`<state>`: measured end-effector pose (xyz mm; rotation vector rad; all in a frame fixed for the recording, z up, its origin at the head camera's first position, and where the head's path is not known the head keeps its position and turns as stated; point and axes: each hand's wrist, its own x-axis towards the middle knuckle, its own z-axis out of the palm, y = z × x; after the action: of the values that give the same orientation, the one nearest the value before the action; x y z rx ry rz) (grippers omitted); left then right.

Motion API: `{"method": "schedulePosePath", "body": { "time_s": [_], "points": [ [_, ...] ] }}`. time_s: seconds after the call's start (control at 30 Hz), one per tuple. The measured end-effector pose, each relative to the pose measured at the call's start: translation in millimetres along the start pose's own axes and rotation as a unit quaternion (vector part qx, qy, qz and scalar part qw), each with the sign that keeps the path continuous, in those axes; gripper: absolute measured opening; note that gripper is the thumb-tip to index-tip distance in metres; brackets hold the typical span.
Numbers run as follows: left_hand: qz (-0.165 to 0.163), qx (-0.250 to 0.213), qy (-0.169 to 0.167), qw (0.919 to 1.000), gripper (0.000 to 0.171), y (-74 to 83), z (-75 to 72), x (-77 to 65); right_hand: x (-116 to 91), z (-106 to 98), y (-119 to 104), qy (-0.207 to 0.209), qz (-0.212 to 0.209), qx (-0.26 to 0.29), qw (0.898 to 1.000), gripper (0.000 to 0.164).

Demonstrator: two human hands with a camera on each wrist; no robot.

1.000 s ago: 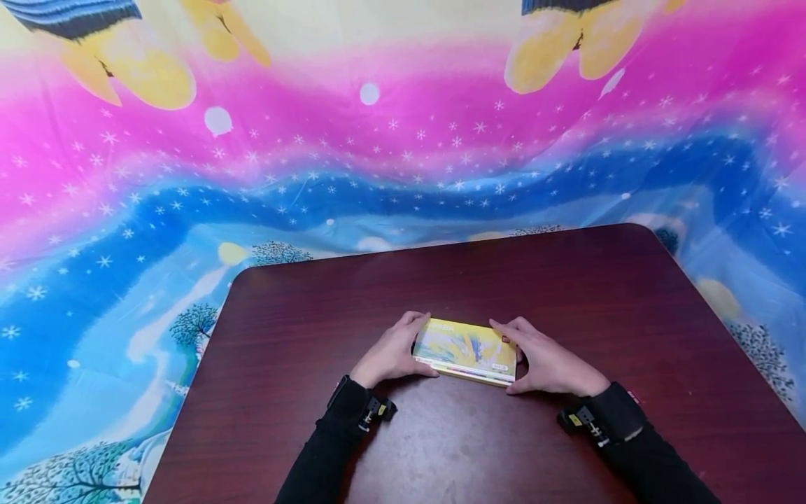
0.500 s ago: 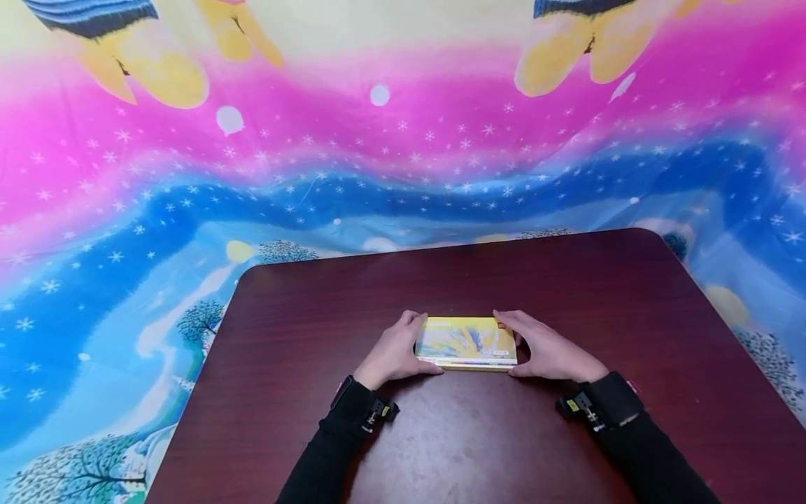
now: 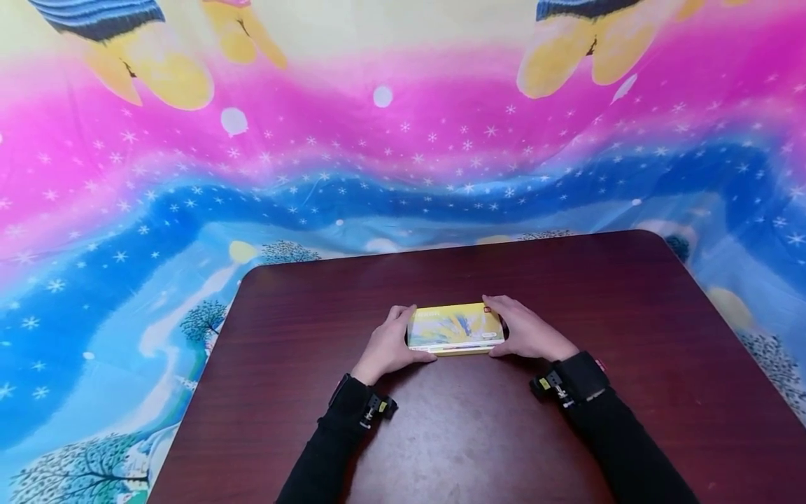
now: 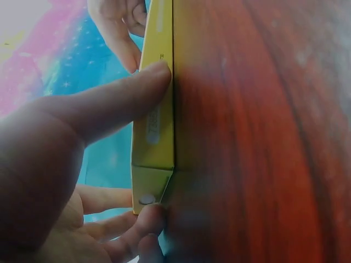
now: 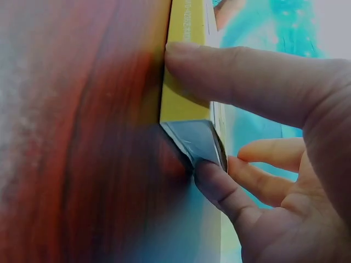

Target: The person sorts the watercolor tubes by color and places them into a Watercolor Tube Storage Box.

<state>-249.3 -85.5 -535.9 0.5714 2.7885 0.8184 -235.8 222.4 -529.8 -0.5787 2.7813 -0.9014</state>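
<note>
A flat yellow box point(image 3: 456, 327) with a printed picture on top lies on the dark wooden table, its long side towards me. My left hand point(image 3: 385, 348) grips its left end, and my right hand point(image 3: 531, 332) grips the right end. In the left wrist view the left thumb point(image 4: 120, 98) presses on the box's front side point(image 4: 153, 148), with fingers bent around the end. From the right wrist, the right thumb point(image 5: 236, 74) likewise rests on the yellow front, while a fingertip touches the box's grey end point(image 5: 194, 142). The box's underside is hidden.
The reddish-brown table point(image 3: 567, 273) has rounded far corners. Behind it hangs a colourful cloth point(image 3: 403, 140) printed with snowflakes and trees. Each black-sleeved wrist wears a strap with a small camera, such as the left wrist camera point(image 3: 378, 409).
The box has turned from slanted to nearly straight. Since half a second ago it has also shifted away from me and a little left, with both hands still holding it.
</note>
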Motion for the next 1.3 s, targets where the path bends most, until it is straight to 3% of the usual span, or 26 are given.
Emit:
{"method": "schedulePosePath", "body": {
  "time_s": [1.3],
  "points": [
    [0.000,-0.018,-0.015,0.9997,0.110,-4.0,-1.5,3.8,2.3,1.7,8.6,0.002,0.002,0.008,1.000,0.102]
  ]
}}
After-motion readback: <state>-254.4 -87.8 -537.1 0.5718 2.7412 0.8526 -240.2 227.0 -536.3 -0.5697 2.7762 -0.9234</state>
